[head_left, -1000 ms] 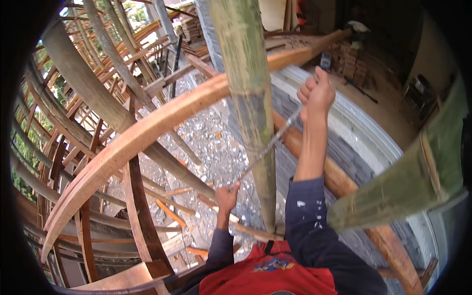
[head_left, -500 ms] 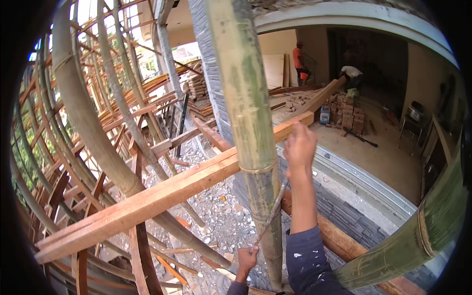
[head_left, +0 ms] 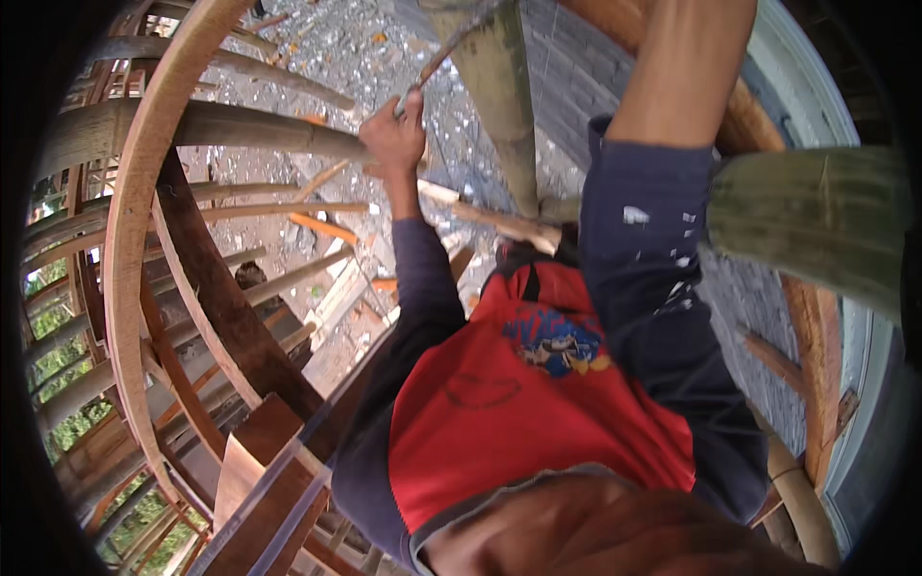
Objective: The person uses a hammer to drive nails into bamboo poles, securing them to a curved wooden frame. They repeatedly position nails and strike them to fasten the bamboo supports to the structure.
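Observation:
My left hand (head_left: 396,134) is closed around the lower end of a thin brown rope-like strand (head_left: 449,50). The strand runs taut up to the right, in front of a thick greenish bamboo pole (head_left: 501,106), and leaves the view at the top. My right forearm (head_left: 684,82), its dark sleeve spotted with white, stretches up past the upper edge, so the right hand itself is hidden. A long sawn timber (head_left: 134,211), bent by the lens, passes at the left.
More bamboo poles (head_left: 240,130) and a dark plank (head_left: 216,288) crowd the left side. Below lies ground strewn with rubble (head_left: 298,58). On the right are a thick green bamboo pole (head_left: 816,226), a brown log (head_left: 812,384) and grey stone cladding (head_left: 567,72).
The view has tipped sharply down towards my body. My right hand, earlier raised beside the timber's end, is now beyond the upper edge; my left hand still grips the strand.

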`<state>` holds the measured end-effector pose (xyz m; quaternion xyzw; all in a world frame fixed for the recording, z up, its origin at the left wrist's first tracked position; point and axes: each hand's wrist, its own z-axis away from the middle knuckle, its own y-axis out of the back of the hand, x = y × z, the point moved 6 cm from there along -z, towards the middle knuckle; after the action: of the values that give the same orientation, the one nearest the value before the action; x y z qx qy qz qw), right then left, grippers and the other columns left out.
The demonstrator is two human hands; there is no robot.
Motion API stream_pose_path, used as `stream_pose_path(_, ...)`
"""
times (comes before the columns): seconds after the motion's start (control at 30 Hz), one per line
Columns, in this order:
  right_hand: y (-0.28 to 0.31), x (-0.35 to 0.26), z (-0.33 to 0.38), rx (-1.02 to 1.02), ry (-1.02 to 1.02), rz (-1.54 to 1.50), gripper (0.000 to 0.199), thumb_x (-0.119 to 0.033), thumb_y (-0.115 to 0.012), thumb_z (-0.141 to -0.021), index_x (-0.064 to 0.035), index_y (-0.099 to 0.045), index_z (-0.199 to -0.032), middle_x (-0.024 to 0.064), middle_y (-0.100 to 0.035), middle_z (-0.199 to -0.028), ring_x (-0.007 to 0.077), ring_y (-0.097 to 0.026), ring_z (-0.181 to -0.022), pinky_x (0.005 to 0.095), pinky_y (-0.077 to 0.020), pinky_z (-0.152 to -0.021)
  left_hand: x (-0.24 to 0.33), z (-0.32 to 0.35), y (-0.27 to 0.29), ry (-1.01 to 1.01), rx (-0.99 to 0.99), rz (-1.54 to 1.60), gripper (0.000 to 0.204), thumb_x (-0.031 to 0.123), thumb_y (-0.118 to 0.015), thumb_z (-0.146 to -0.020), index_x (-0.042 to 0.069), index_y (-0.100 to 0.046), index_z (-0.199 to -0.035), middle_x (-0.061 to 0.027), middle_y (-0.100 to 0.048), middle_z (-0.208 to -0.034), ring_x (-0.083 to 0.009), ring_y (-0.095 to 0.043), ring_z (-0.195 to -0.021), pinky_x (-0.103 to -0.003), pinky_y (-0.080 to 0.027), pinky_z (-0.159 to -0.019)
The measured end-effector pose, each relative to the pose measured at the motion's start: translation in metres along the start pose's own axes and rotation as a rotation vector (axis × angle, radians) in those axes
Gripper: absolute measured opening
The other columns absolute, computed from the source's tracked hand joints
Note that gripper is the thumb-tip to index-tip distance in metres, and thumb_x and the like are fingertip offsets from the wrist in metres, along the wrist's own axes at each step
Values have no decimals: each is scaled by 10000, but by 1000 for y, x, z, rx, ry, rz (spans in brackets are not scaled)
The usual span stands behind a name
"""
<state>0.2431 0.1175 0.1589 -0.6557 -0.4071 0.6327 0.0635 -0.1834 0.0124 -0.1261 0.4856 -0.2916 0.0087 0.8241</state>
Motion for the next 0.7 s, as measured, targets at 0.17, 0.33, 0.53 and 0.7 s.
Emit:
stream_pose_path(0.17, -88, 21, -94, 32, 199, -278, 298, -202, -457, -857, -169, -313, -599, -54, -258, -456, 67, -221, -336, 246, -162, -329, 120, -389, 184, -766, 859, 162, 524, 463, -477, -854, -1, -634, -669, -207, -605, -706, -270, -596, -633, -381, -420, -571)
stream_pose_path(0.33, -50, 108, -48, -153, 86, -234, 288, -206, -463, -857, -153, -331, -606, -55, -248, -445, 75, -201, -330, 261, -152, -327, 37, -367, 65, -514, 704, 330, 488, 436, -516, -837, -5, -610, -651, -208, -569, -651, -285, -558, -543, -373, -398, -497)
stream_pose_path(0.53, 89, 236, 48, -116, 191, -313, 320, -226, -408, -865, -165, -257, -590, -79, -169, -477, 46, -116, -365, 219, -103, -331, -72, -407, -61, -672, 873, 153, 478, 474, -623, -746, 2, -664, -686, -186, -582, -585, -323, -595, -558, -379, -428, -506)
stream_pose_path(0.7, 36, 232, 34, -351, 331, -255, 361, -177, -436, -877, -133, -252, -570, -38, -205, -478, 64, -167, -373, 245, -119, -364, -63, -449, -83, -675, 460, 373, 521, 475, -570, -806, -26, -627, -677, -191, -456, -489, -308, -477, -445, -394, -350, -454)
